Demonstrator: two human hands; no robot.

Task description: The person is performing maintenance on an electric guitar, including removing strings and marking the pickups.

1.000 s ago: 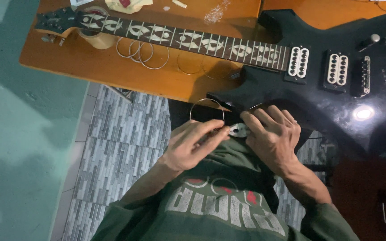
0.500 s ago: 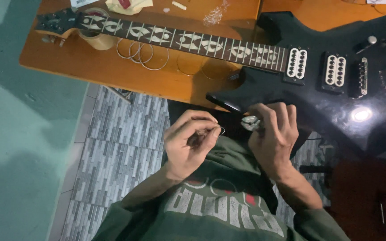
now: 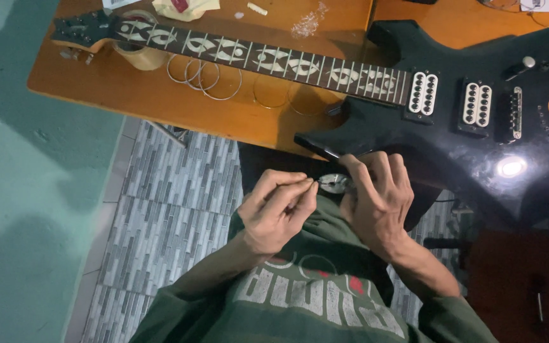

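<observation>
Small silvery coil of string pinched between both hands — left hand fingertips closed on its end, right hand gripping it, just below the black guitar on the desk

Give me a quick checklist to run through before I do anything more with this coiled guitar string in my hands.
1. Right hand has hold of the small silvery string coil: ok.
2. Left hand pinches the string's free end at its fingertips: cannot tell, the wire is too thin to see.
3. Black electric guitar lies flat on the wooden table: ok.
4. Neck is propped on the tape roll: ok.
5. Fretboard is bare of strings: ok, none visible.
6. Loose string coils lie on the table beside the neck, away from the edge: ok.
</observation>
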